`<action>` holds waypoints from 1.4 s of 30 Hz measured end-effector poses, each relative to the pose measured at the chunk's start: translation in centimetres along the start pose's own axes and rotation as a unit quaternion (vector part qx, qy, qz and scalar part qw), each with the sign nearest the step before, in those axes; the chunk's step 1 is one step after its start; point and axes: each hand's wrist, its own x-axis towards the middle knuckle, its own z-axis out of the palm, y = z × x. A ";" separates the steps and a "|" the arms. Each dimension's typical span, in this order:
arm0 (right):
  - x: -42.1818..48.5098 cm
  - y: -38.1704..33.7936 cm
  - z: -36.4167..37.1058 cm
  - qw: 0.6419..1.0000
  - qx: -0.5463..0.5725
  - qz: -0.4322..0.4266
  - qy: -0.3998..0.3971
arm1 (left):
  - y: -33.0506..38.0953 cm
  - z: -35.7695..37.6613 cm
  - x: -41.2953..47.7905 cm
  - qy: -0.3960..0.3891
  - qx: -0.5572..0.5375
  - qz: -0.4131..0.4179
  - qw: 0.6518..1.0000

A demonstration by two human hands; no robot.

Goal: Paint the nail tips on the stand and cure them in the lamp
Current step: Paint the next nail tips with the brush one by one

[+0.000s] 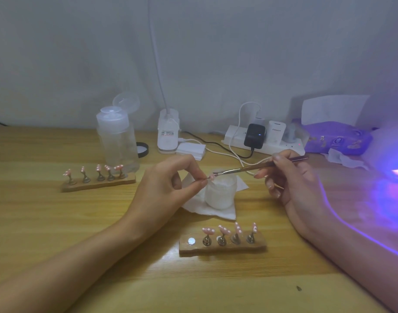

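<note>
L hand [168,180] pinches nail tip [212,176]; R hand [291,177] brush [249,169] touching.

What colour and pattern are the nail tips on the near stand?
The nail tips are pink with white dots, head view.

Dim, soft and slightly blurred overall, with violet glare from the lamp [396,163] washing the right edge.

Wooden stand [222,247], glossy nail tips [224,229]
</note>
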 end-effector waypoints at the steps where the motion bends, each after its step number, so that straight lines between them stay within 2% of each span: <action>1: 0.0 0.0 -0.1 1.000 0.006 -0.001 0.003 | 0.0 0.0 0.0 0.000 0.003 0.001 1.000; 13: -0.1 0.0 0.2 1.000 -0.005 -0.015 -0.025 | 0.2 0.0 -0.1 0.005 0.020 0.016 1.000; 17: 0.1 0.0 0.0 1.000 0.009 -0.001 0.005 | 0.1 0.0 -0.1 0.004 0.020 0.012 1.000; 21: 0.0 0.0 0.2 1.000 -0.006 -0.005 -0.017 | 0.0 0.0 -0.1 0.005 0.010 0.008 1.000; 25: 0.0 0.0 0.0 1.000 0.005 -0.001 0.011 | 0.1 0.1 0.0 0.001 0.004 0.008 1.000; 29: -0.1 -0.1 0.2 1.000 -0.014 -0.010 -0.014 | 0.0 0.1 -0.1 0.001 0.008 0.009 1.000; 33: 0.1 0.0 0.0 1.000 -0.003 -0.001 0.012 | -0.1 0.1 -0.1 -0.002 0.002 0.003 1.000; 37: 0.0 0.0 0.1 1.000 -0.010 -0.013 -0.016 | 0.0 0.1 -0.1 -0.001 -0.001 0.005 1.000; 42: 0.0 0.0 0.0 1.000 0.006 -0.010 0.008 | 0.2 0.0 -0.1 -0.004 -0.001 0.009 1.000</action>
